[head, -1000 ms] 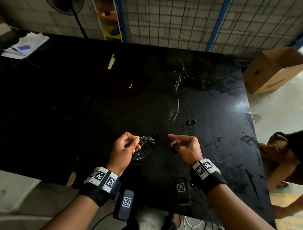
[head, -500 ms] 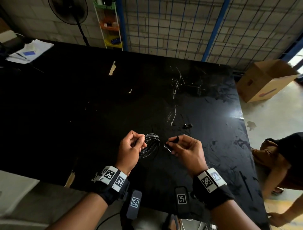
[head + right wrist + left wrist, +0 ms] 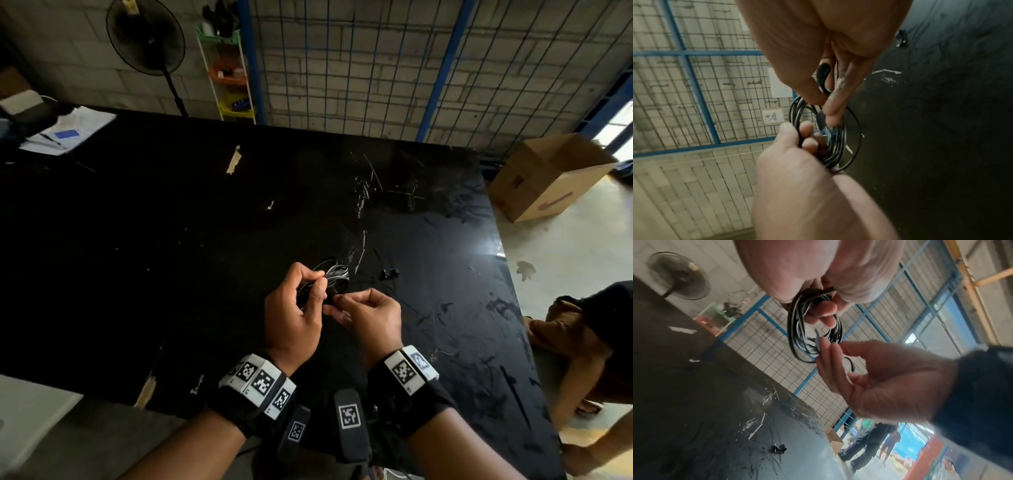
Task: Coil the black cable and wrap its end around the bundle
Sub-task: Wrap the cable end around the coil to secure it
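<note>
Above the black surface (image 3: 171,257), the left hand (image 3: 294,318) curls its fingers around the coiled black cable (image 3: 830,146), holding the bundle upright. Just beside it, the right hand (image 3: 371,317) pinches the cable's loose end between thumb and fingertips.

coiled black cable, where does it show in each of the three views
Head: coiled black cable sits just above centre, between the left hand and right hand.
Left wrist: upper centre, hanging from the left hand's grip.
Right wrist: centre, held over the black table.
Shared landmark: the blue-framed wire mesh shows in all three.
</note>
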`<state>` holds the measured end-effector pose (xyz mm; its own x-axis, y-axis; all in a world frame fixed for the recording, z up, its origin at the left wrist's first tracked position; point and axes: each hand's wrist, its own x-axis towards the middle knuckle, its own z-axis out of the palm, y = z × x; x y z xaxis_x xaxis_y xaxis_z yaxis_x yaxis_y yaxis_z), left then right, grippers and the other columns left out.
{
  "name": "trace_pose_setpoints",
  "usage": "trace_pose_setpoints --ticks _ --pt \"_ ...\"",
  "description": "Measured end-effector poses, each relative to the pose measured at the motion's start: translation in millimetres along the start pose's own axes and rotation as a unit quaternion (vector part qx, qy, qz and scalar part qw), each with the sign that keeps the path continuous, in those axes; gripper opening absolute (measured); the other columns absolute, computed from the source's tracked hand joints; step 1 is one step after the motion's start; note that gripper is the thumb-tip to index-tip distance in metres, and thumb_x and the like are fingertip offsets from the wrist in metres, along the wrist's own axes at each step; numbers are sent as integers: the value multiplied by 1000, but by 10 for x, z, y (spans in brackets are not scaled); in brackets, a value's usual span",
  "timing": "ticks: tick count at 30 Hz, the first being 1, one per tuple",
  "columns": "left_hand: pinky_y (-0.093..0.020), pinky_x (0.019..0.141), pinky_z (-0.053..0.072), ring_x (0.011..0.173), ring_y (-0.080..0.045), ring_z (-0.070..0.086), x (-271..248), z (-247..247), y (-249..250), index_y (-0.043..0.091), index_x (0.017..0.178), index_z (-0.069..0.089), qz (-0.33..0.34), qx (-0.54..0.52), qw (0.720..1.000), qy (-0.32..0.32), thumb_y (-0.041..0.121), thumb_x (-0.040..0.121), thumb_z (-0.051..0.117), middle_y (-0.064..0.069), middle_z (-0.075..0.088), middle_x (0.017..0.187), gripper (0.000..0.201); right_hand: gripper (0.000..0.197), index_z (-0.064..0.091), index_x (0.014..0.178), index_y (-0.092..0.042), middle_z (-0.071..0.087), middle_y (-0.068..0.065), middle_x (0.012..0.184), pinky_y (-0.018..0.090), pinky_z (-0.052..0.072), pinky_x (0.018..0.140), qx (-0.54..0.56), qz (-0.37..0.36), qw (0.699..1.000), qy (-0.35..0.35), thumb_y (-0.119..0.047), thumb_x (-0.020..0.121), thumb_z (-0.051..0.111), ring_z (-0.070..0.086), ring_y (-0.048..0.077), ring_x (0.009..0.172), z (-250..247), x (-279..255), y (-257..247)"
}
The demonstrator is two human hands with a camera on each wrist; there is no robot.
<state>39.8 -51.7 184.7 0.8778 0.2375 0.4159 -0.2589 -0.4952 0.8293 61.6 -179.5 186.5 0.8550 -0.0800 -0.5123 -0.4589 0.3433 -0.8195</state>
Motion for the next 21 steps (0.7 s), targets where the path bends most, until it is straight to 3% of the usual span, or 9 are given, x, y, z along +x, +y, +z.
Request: trace_pose_setpoints --ticks 5,9,13,16,18,21 --pt "-12 74 48 81 -4 67 -38 42 10 10 98 64 35 11 999 -27 16 101 62 7 67 83 8 21 62 73 -3 64 14 64 20 52 45 67 35 997 22 11 87 68 65 12 42 96 -12 -71" --pt "-14 74 50 81 -6 68 -27 37 -6 10 98 64 25 -6 999 -27 14 100 64 6 69 83 4 20 65 79 -6 70 9 68 19 59 54 155 76 985 -1 9 92 65 70 12 54 93 -18 -45" --pt "-22 74 56 80 -10 71 -15 37 -27 11 104 63 -10 -47 999 -13 13 101 63 6 69 84 4 27 57 80 -14 73 7 78 20 58 59 221 109 968 -42 9 91 66 77 16 71 36 -33 -41" --pt "-17 75 53 76 -9 72 -27 56 -10 9 118 57 -54 -99 994 -9 7 100 63 1 70 78 19 30 54 80 -16 73 9 83 18 57 57 232 114 965 -50 9 91 65 77 18 76 18 -38 -54" --pt "-22 77 54 74 -10 70 -11 71 -38 13 125 58 -88 -116 989 -22 13 100 62 2 69 73 25 30 54 79 -16 73 10 86 18 56 56 230 113 965 -49 9 92 64 77 17 75 14 -39 -53" --pt "-30 71 49 68 -9 63 16 76 -112 16 118 66 -128 -136 980 -75 27 98 58 7 64 68 25 29 55 79 -16 71 11 90 17 56 55 223 108 968 -44 8 93 64 75 16 75 -3 -29 -47"
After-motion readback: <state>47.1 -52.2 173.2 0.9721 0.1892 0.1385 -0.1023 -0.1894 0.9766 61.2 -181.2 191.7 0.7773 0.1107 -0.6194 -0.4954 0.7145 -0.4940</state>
